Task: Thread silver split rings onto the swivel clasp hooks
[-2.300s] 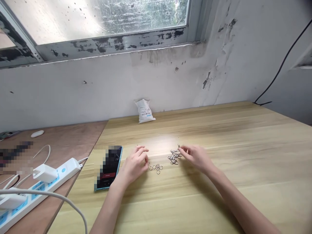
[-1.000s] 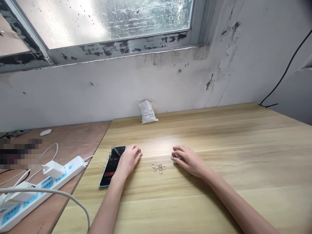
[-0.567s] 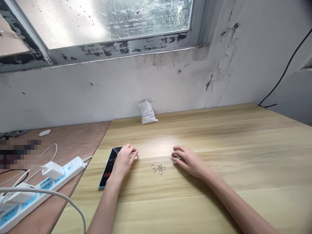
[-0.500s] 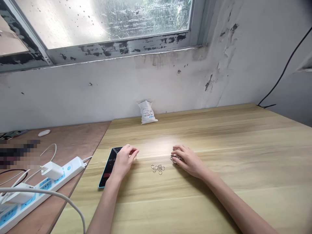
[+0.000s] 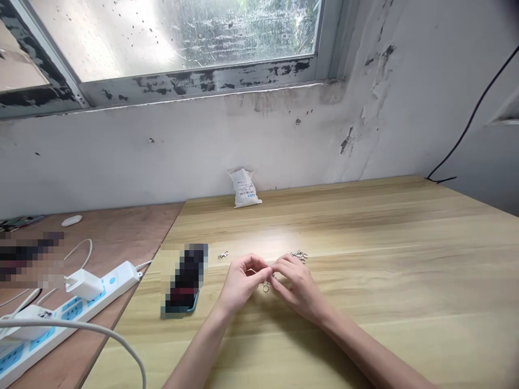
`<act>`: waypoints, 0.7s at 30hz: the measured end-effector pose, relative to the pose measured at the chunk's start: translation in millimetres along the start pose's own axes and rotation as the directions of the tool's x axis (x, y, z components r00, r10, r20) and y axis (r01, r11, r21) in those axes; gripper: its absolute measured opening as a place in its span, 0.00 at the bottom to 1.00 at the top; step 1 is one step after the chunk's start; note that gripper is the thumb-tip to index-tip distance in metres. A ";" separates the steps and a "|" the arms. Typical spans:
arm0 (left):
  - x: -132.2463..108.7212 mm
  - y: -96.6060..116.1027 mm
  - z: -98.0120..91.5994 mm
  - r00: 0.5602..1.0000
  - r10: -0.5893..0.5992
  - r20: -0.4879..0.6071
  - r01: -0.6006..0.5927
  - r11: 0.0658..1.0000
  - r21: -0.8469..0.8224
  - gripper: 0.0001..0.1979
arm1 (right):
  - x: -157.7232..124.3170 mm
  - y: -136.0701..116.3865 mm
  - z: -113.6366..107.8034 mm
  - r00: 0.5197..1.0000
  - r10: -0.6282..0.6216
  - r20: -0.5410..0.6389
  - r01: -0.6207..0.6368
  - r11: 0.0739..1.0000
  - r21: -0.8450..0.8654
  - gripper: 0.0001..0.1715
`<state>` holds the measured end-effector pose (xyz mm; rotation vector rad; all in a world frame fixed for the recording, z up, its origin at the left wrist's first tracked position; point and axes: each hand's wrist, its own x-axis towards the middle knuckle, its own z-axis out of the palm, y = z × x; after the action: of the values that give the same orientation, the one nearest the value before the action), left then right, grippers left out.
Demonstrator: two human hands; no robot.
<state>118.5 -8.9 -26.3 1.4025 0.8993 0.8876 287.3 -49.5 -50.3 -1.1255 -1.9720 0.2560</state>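
My left hand (image 5: 243, 283) and my right hand (image 5: 294, 286) meet at the fingertips above the middle of a light wooden table (image 5: 385, 259). Whatever lies between the fingers is hidden. Under them, a small group of silver split rings (image 5: 265, 286) is mostly covered. A little beyond my right hand sits a tangle of silver lobster clasps (image 5: 299, 256). One lone clasp (image 5: 223, 255) lies beyond my left hand. A phone (image 5: 184, 281) with a blurred screen lies left of my left hand, not touching it.
A white paper packet (image 5: 245, 189) leans against the wall at the table's far edge. Left of the table, a lower plywood board (image 5: 121, 227) carries a white power strip (image 5: 103, 294) with a plug and cables. A window sits above.
My left hand has moved right from beside the phone, and my right hand has moved left off the clasps. The two now meet over the rings. A lone clasp lies apart on the table.
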 end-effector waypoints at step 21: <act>-2.1 3.4 1.9 0.982 -0.134 0.133 0.141 0.989 -0.045 0.14 | -5.4 7.2 -6.1 1.000 0.012 -0.009 -0.013 0.984 -0.178 0.15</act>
<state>119.5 -11.7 -22.9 1.3189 0.8553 0.7033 297.7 -50.9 -53.3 -1.2502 -2.0123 0.0823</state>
